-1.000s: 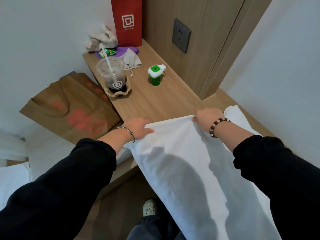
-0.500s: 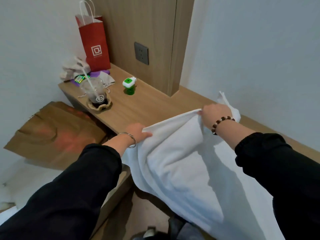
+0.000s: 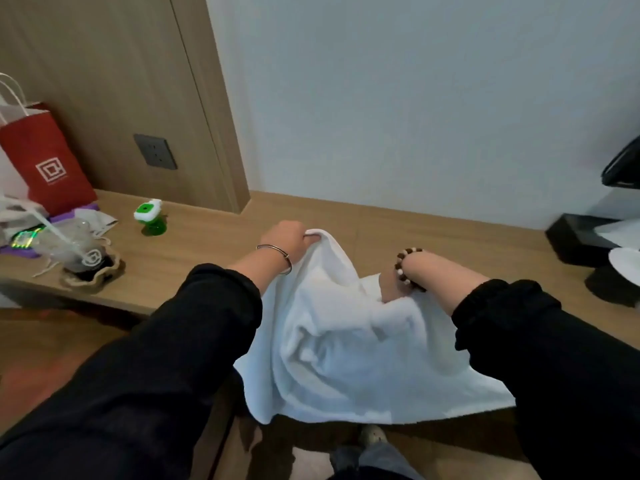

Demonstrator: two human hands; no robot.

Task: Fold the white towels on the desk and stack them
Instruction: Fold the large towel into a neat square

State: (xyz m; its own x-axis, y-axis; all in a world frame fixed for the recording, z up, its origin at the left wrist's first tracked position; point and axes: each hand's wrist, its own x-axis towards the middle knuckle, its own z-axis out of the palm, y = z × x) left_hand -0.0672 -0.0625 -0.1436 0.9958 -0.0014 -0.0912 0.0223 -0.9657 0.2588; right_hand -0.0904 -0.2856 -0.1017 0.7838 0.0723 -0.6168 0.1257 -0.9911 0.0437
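White cloth is all I see of the job so far: one white towel (image 3: pixel 346 341) lies rumpled on the wooden surface (image 3: pixel 433 237), well to the right of the green bottle (image 3: pixel 150 220), with its near half spilling over the front edge. The task looks to be in its early part. No crisp fold shows in the towel, and no folded pile is in view on either side of the green bottle, so I judge that this one is only being set up for folding and that the stacking is all to come. Whether other towels wait out of sight I cannot say

The left hand (image 3: pixel 289 235), the one nearer the green bottle, has its fingers curled round a far corner of the towel, and a ridge of cloth runs from it down toward the edge. The right hand (image 3: pixel 391 287), farther from the green bottle, is tucked under a loose flap of the towel; only the wrist and a bit of the hand show, so I cannot tell whether it grips anything. The two hands are apart, with that ridge between them

The towel looks thick, soft and limp, plain white, creased in deep irregular pleats through its middle, its hanging hem wavy and uneven
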